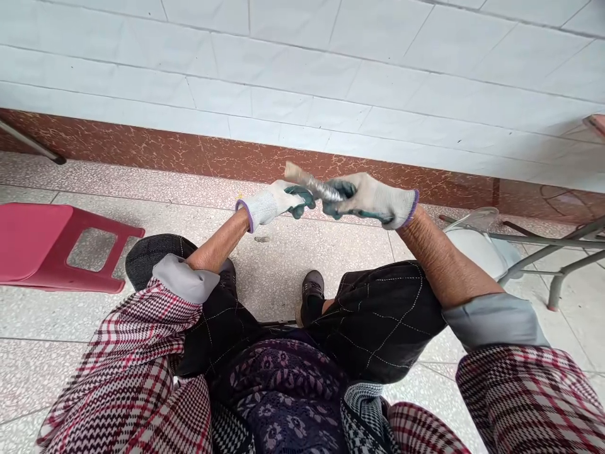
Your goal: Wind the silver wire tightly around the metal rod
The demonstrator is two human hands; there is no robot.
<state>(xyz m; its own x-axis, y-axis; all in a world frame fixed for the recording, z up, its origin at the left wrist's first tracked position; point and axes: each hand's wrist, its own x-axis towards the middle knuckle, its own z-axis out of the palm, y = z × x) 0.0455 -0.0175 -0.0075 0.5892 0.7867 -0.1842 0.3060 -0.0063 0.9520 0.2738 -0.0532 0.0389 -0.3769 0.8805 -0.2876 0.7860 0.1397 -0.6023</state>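
Observation:
My right hand (362,197), in a white glove with dark green palm and fingertips, is closed round a short stick (309,181). The stick has a tan end pointing up and left, and a shiny silver, wrapped-looking stretch towards my right fingers. It is slightly blurred. My left hand (286,198), gloved the same way, is just left of it, its fingers curled together close below the stick's tan end. Whether they touch the stick or pinch something small is hidden. Both hands are held out in front of my knees, above the floor.
A red plastic stool (42,243) stands at my left. On the right are a folding metal frame (562,271) and a whitish, translucent thing (477,246). A small scrap (261,239) lies on the speckled floor (350,243). The tiled wall (293,75) rises ahead.

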